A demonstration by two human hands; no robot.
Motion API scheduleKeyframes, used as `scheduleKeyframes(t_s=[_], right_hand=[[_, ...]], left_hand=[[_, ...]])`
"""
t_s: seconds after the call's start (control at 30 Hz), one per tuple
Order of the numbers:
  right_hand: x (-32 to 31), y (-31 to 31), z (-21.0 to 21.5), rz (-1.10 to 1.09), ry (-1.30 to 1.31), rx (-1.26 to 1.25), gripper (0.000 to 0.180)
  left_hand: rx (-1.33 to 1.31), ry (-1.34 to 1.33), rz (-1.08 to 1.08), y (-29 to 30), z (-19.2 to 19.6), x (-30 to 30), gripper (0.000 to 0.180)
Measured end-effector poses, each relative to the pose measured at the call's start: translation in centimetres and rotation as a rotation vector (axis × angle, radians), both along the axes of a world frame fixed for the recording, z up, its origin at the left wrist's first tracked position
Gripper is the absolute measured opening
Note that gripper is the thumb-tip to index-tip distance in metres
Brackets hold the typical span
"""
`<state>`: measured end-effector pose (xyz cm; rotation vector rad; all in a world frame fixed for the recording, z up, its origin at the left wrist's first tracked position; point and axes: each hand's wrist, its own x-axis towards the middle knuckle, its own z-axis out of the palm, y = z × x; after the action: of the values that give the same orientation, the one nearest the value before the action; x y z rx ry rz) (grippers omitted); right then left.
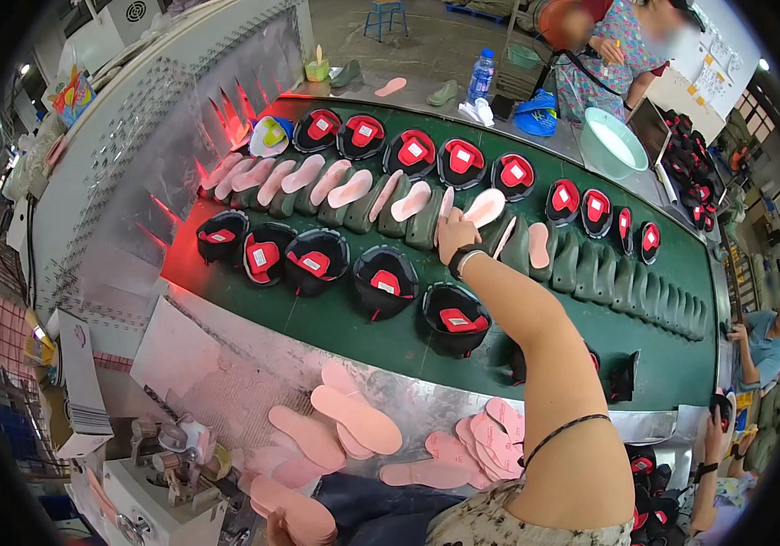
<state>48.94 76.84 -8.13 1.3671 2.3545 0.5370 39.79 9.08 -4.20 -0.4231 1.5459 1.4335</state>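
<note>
My right hand [456, 237] reaches over the green conveyor belt, its fingers closed at a pale pink insole [485, 208] on the row of dark green shoe lasts [422, 223]. The fingertips are partly hidden. Other pink insoles [353, 188] lie on lasts to the left and one on a last just to the right; the lasts farther right are bare. At the lower edge my left hand [277, 530], only partly in view, grips pink insoles [297, 511]. Black shoe uppers with red linings [317, 261] stand in rows on both sides of the lasts.
Loose insoles [353, 419] and a pile of printed insoles [490, 441] lie on the near metal ledge. A grey machine housing [217, 118] with red glow stands left. Across the belt are a bottle [481, 75], a pale green basin [613, 144] and a person [603, 68].
</note>
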Motion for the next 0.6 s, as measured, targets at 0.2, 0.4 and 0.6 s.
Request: scheduleKeyframes(t_s=[0.2, 0.4, 0.6], right_hand=[[4.1, -1.6, 0.1, 0.213, 0.48, 0.016, 0.056], [4.6, -2.1, 2.8, 0.144, 0.543, -0.058, 0.083], [4.2, -1.3, 4.2, 0.025, 0.461, -0.216, 0.09]], left_hand=[[0.019, -0.072, 0.032, 0.3, -0.5, -0.3, 0.061], [0.028, -0.138, 0.053, 0.5, -1.0, 0.0, 0.064], [0.032, -0.182, 0.11, 0.2, -1.4, 0.4, 0.067]])
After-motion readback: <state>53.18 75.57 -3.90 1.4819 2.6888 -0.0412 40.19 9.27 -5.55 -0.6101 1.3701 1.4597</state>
